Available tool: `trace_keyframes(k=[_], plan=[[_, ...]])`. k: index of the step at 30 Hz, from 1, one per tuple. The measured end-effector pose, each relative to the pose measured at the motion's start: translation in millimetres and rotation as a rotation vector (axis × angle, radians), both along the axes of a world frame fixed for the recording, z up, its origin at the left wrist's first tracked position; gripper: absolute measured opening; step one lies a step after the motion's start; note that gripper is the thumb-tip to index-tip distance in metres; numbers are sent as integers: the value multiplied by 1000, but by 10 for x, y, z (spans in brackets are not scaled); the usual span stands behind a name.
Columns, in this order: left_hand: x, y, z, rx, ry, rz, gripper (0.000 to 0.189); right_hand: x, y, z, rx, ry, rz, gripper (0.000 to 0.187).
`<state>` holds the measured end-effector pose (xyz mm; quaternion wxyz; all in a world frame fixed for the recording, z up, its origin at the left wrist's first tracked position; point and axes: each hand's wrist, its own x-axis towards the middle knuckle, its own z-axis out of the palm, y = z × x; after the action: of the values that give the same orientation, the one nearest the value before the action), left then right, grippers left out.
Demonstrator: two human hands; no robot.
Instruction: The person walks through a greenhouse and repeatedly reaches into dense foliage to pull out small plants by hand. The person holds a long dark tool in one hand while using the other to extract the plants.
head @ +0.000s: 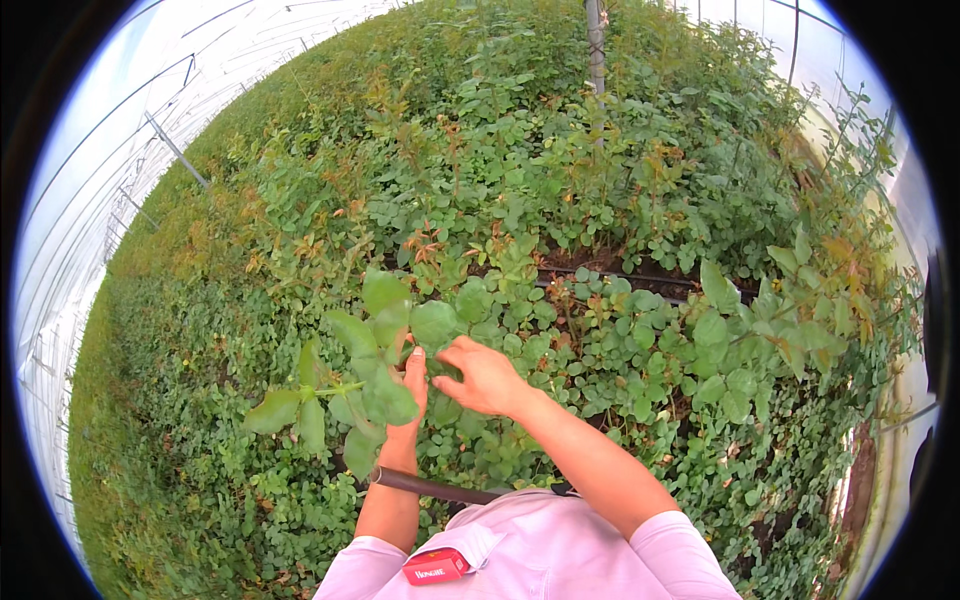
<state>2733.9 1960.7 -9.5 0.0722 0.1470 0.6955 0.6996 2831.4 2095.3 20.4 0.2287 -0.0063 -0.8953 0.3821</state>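
Observation:
A leafy green shoot (341,389), apparently of a rose, stretches across in front of my left hand (414,379). My left thumb and fingers close on it, partly covered by its broad leaves (386,394). Just to the right, my right hand (484,379) reaches in with bent fingers, beside a round leaf (433,322). Its fingertips lie against dark foliage, and whether they pinch anything is unclear. A brown tube (435,486) runs from my waist across my left forearm, its open end pointing left.
Dense rose bushes (487,172) surround me on all sides. Dark pipes (637,279) run along the soil between rows. A grey post (596,60) stands ahead. Plastic greenhouse sheeting (97,135) rises at left. A red box (435,566) sits in my shirt pocket. Tall shoots (795,315) lean in at right.

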Motion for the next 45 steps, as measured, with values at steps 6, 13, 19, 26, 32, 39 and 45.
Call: trace_keyframes(k=[6,13,19,26,32,39,45], plan=[[-60,-141,-180,-245,70,-31,32,6,-127,-366,-184,101,-357,16],[-26,-205,-67,-38,-9,-17,24,530,658,-1144,-261,-559,-449,27],[34,-164,-95,136,-2,-103,28,455,637,-1034,-382,-306,-368,32],[78,-114,-12,283,-243,-92,23,-427,435,-476,-799,-320,-42,27],[46,-125,38,-6,-97,-56,24,-494,260,-449,-876,-407,181,25],[-50,-92,-39,33,-97,-78,25,-494,102,-666,-1101,-71,105,26],[-109,-105,-338,15,-85,-110,27,-240,-42,-729,-803,215,-178,11]])
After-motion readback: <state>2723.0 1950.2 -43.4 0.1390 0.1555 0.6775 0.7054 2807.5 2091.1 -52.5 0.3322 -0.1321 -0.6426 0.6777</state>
